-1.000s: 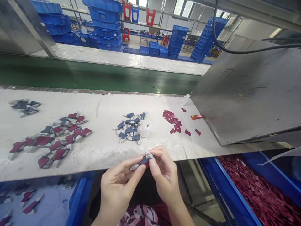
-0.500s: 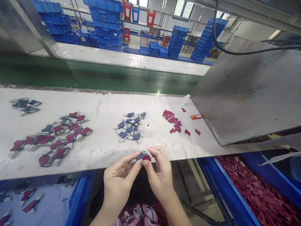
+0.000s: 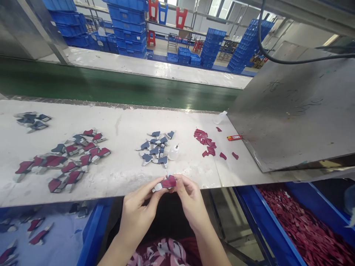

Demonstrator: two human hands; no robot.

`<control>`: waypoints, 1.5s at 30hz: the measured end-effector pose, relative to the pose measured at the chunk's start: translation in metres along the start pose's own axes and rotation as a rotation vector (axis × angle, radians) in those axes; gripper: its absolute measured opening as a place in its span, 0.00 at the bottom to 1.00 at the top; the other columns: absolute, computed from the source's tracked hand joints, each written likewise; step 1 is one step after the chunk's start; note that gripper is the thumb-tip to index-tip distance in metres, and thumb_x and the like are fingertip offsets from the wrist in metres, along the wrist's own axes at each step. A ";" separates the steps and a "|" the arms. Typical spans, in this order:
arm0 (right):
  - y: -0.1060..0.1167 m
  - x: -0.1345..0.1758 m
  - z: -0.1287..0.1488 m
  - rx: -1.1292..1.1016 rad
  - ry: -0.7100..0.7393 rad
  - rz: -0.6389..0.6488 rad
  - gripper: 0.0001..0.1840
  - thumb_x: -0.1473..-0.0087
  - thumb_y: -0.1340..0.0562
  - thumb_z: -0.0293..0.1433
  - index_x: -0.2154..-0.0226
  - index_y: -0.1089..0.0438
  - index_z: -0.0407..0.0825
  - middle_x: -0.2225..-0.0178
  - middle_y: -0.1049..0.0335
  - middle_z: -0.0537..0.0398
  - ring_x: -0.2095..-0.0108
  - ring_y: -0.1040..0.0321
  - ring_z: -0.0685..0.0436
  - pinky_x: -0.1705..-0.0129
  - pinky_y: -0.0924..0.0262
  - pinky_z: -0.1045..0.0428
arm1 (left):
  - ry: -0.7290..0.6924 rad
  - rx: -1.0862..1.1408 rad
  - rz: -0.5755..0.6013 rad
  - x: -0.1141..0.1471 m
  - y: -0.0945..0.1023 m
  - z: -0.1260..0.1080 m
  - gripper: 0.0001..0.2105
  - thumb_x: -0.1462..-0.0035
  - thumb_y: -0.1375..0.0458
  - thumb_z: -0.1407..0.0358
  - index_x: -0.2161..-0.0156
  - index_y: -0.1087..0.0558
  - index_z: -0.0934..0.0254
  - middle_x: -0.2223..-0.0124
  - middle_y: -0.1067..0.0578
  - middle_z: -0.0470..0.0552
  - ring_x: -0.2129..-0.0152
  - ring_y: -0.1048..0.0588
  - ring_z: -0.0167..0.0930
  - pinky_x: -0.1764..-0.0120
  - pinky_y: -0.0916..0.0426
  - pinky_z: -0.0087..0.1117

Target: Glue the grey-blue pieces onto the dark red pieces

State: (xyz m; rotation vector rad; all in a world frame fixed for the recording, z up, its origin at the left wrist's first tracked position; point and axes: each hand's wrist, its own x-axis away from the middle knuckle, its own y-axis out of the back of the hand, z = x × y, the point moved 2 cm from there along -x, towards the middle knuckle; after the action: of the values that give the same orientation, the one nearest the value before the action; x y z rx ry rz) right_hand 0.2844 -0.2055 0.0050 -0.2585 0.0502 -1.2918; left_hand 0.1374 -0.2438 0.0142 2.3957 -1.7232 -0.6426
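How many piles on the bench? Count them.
4: small blue pile, back left; mixed pile, front left; larger blue pile, middle; red pile, right. None looks hidden.

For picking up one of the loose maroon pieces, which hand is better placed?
Probably the right hand: it is nearer the loose maroon pieces, which lie ahead and to the right. Both hands are on the maroon-and-gray part, but the left hand, at its left end, is farther away.

Maroon-and-grey held part [image 3: 168, 181], green belt [image 3: 155, 88]
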 end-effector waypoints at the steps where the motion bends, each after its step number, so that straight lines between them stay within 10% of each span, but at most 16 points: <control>1: 0.002 0.001 0.000 -0.007 -0.005 0.003 0.27 0.38 0.45 0.52 0.61 0.23 0.48 0.69 0.26 0.53 0.67 0.30 0.46 0.58 0.32 0.49 | 0.032 0.020 -0.003 0.000 0.001 0.000 0.10 0.43 0.37 0.67 0.55 0.19 0.57 0.61 0.16 0.45 0.69 0.17 0.32 0.63 0.20 0.26; 17: -0.027 -0.021 -0.028 0.223 0.103 0.041 0.15 0.41 0.37 0.39 0.56 0.24 0.47 0.65 0.25 0.50 0.63 0.27 0.43 0.58 0.30 0.48 | 0.522 0.442 0.007 -0.016 0.021 0.032 0.19 0.59 0.28 0.59 0.61 0.19 0.67 0.63 0.16 0.56 0.65 0.17 0.40 0.60 0.20 0.35; 21: -0.030 -0.029 -0.036 0.347 0.192 0.123 0.18 0.40 0.38 0.36 0.48 0.28 0.51 0.61 0.26 0.51 0.63 0.29 0.45 0.60 0.31 0.49 | 0.500 0.163 -0.112 -0.030 0.060 0.061 0.20 0.61 0.28 0.57 0.62 0.19 0.65 0.63 0.16 0.56 0.63 0.18 0.42 0.58 0.21 0.38; 27: 0.007 -0.034 -0.021 0.812 0.525 -0.380 0.14 0.44 0.34 0.34 0.54 0.23 0.58 0.48 0.41 0.44 0.45 0.42 0.33 0.52 0.35 0.38 | 0.011 -0.670 -0.393 -0.046 0.102 0.083 0.05 0.45 0.38 0.65 0.63 0.21 0.56 0.49 0.22 0.53 0.50 0.26 0.46 0.46 0.33 0.50; 31: 0.009 -0.052 -0.021 0.913 0.504 -0.219 0.17 0.42 0.36 0.35 0.50 0.26 0.63 0.35 0.56 0.49 0.35 0.61 0.27 0.43 0.44 0.30 | -0.295 -0.781 -0.093 -0.067 0.071 0.075 0.09 0.41 0.46 0.70 0.64 0.24 0.58 0.48 0.24 0.54 0.49 0.29 0.43 0.44 0.38 0.50; 35: 0.008 -0.069 -0.029 0.894 0.484 -0.161 0.28 0.44 0.36 0.33 0.41 0.34 0.58 0.41 0.45 0.42 0.38 0.53 0.28 0.43 0.44 0.28 | -0.299 -0.640 0.306 -0.093 0.037 0.076 0.10 0.38 0.49 0.68 0.54 0.28 0.60 0.51 0.24 0.55 0.52 0.30 0.41 0.50 0.34 0.44; 42: 0.023 -0.050 -0.032 0.328 0.427 -0.461 0.31 0.47 0.33 0.32 0.41 0.35 0.52 0.60 0.27 0.51 0.62 0.28 0.43 0.55 0.30 0.45 | -0.187 -0.667 0.401 -0.076 0.024 0.081 0.08 0.35 0.51 0.63 0.56 0.32 0.61 0.56 0.24 0.56 0.57 0.28 0.41 0.55 0.38 0.44; 45: 0.024 -0.037 -0.034 0.264 0.419 -0.527 0.24 0.49 0.31 0.35 0.49 0.28 0.50 0.56 0.24 0.49 0.57 0.26 0.41 0.52 0.31 0.44 | -0.133 -0.609 0.440 -0.049 0.015 0.069 0.11 0.32 0.56 0.63 0.54 0.33 0.61 0.54 0.24 0.56 0.56 0.28 0.39 0.54 0.41 0.44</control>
State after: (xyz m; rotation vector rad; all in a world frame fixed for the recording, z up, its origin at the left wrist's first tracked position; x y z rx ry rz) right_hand 0.2909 -0.1699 -0.0372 0.2476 0.1749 -1.8413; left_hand 0.0835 -0.1935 -0.0294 1.5422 -1.6967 -1.0739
